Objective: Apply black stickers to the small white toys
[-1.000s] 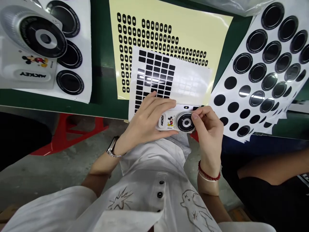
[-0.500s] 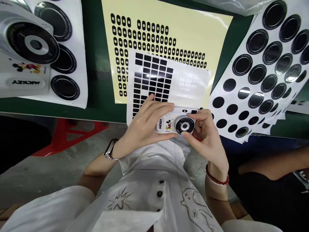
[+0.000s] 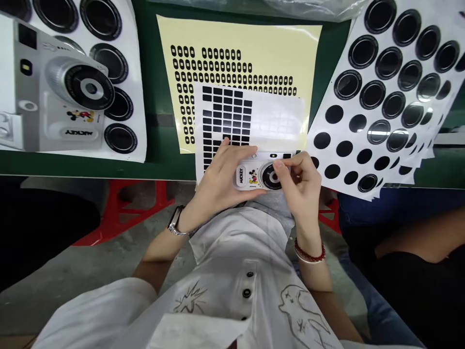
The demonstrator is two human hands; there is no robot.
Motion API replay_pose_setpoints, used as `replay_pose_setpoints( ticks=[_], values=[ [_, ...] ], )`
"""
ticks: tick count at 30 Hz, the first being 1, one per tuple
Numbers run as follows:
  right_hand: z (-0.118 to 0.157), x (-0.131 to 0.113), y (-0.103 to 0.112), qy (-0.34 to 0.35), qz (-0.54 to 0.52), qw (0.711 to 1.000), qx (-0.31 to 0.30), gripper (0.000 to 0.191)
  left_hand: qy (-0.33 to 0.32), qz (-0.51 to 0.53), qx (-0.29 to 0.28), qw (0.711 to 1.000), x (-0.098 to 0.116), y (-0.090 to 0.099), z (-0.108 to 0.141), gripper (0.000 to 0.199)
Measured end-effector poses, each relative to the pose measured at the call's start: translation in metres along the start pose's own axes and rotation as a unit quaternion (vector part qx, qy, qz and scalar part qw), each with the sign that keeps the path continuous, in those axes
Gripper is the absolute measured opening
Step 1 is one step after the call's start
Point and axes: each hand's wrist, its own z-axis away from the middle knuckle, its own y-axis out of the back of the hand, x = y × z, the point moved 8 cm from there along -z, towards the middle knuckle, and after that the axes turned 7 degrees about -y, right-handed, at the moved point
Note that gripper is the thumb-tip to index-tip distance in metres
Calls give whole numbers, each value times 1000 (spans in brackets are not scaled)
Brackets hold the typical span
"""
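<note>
A small white toy camera (image 3: pixel 247 177) with a black ring lens and a mouse picture is held at the table's front edge. My left hand (image 3: pixel 222 175) grips its left end, fingers along the top and thumb below. My right hand (image 3: pixel 298 182) is at its right end, thumb and index finger pinched together near the top right of the lens; whatever is between them is too small to make out. Under the hands lies a white sheet (image 3: pixel 279 114) of black rectangular stickers, on top of a yellow sheet (image 3: pixel 276 48) of small black oval stickers.
Another white camera (image 3: pixel 39 97) rests on a sheet of round black stickers (image 3: pixel 140 121) at the left. More round-sticker sheets (image 3: pixel 336 131) lie at the right. Clear plastic (image 3: pixel 308 8) is at the back. A red stool (image 3: pixel 116 218) and other people's arms flank me.
My right thumb has moved from the lens's lower edge to its upper right, near the index finger. The view has shifted, showing more of the left camera.
</note>
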Motion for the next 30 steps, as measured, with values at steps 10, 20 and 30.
replay_pose_setpoints(
  ticks=[10,20,30],
  values=[
    [6,20,7,-25,-35,979,-201,42,27,12,-4,1000,-1,0,1,75],
    [-1,5,-1,15,-18,1000,18,30,26,5,-33,999,-3,-4,0,85],
    [-7,37,25,-105,-288,952,-9,36,-117,-80,37,989,6,29,-28,91]
  ],
)
